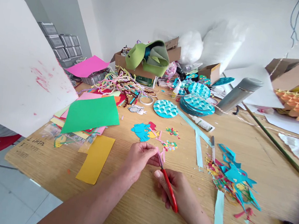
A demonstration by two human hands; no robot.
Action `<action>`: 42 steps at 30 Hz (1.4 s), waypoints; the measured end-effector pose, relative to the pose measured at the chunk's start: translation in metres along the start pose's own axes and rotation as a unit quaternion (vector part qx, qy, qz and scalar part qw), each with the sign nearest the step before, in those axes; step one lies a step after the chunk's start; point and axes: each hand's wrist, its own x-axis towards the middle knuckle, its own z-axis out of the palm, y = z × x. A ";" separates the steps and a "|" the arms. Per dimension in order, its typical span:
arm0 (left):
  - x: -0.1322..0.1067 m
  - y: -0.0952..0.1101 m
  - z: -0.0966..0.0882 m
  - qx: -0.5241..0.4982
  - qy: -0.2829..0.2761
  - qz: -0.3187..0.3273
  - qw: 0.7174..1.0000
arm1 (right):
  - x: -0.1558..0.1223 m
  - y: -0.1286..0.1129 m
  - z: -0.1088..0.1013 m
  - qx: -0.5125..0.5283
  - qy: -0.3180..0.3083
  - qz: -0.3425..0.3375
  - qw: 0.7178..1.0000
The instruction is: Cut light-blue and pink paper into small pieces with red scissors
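My left hand (140, 157) pinches a small pink paper piece (161, 153) over the wooden table (267, 156). My right hand (175, 191) grips red-handled scissors (169, 189), whose blades meet the pink piece. Just beyond lie a blue paper fish (142, 131) and little heaps of multicoloured paper bits (172, 132). A pile of blue and mixed paper scraps (231, 179) sits to the right of my hands.
Green (92, 115) and yellow (96, 158) sheets lie at left by a white board (14, 73). Round blue wave-patterned discs (197, 104), a glue bottle (203, 124), a pen (212, 147), a grey flask (238, 94) and cardboard boxes (146, 60) crowd the back.
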 end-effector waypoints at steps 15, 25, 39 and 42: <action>0.002 0.001 -0.002 0.002 0.010 0.001 1.000 | -0.002 -0.003 0.000 -0.011 0.000 -0.002 1.000; 0.001 0.001 -0.001 0.005 0.006 0.003 1.000 | -0.001 0.000 -0.001 -0.009 -0.007 0.002 1.000; 0.001 0.001 -0.001 0.001 0.008 -0.004 1.000 | -0.003 -0.001 -0.001 0.001 -0.002 0.000 1.000; 0.002 0.000 -0.002 0.001 0.011 -0.002 1.000 | -0.003 -0.003 -0.001 -0.004 -0.003 0.001 1.000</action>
